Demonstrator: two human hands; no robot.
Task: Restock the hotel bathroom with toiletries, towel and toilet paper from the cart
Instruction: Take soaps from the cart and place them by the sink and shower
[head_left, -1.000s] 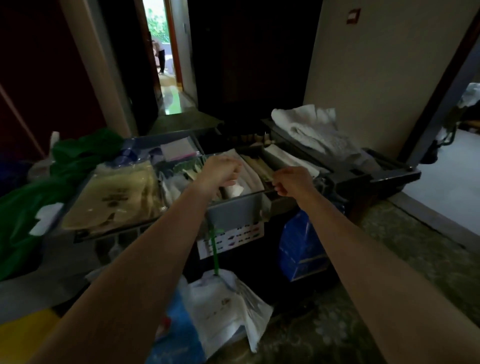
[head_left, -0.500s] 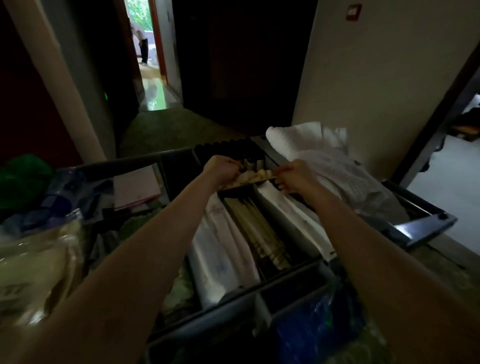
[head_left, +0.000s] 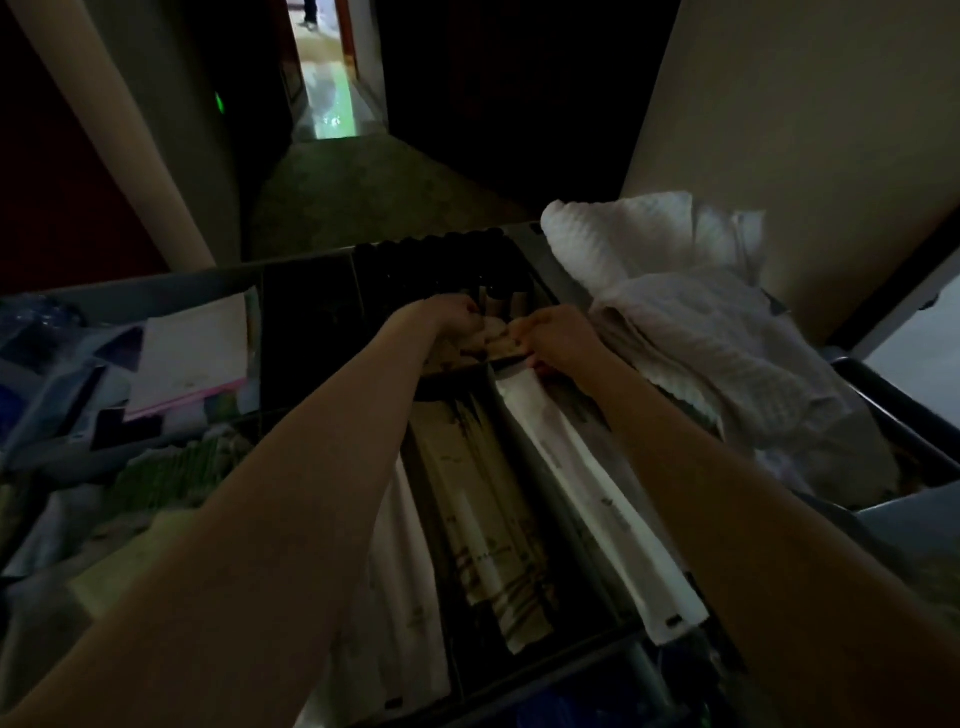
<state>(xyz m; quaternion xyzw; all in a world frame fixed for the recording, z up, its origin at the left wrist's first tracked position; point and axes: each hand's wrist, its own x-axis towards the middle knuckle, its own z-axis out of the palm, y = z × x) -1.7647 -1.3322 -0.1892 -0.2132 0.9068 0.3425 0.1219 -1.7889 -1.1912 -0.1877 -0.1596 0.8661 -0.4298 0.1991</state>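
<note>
toiletry packets (head_left: 483, 525) lie in long rows in the compartments of the cart tray (head_left: 571, 660), tan in the middle, white on either side. at the middle compartment's far end, the left hand (head_left: 449, 319) and right hand (head_left: 558, 338) both pinch a small pale bundle (head_left: 496, 340). white towels (head_left: 675, 291) are heaped along the tray's right edge.

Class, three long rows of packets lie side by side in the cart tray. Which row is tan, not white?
The middle row; the left row and right row flanking it are white.
</note>
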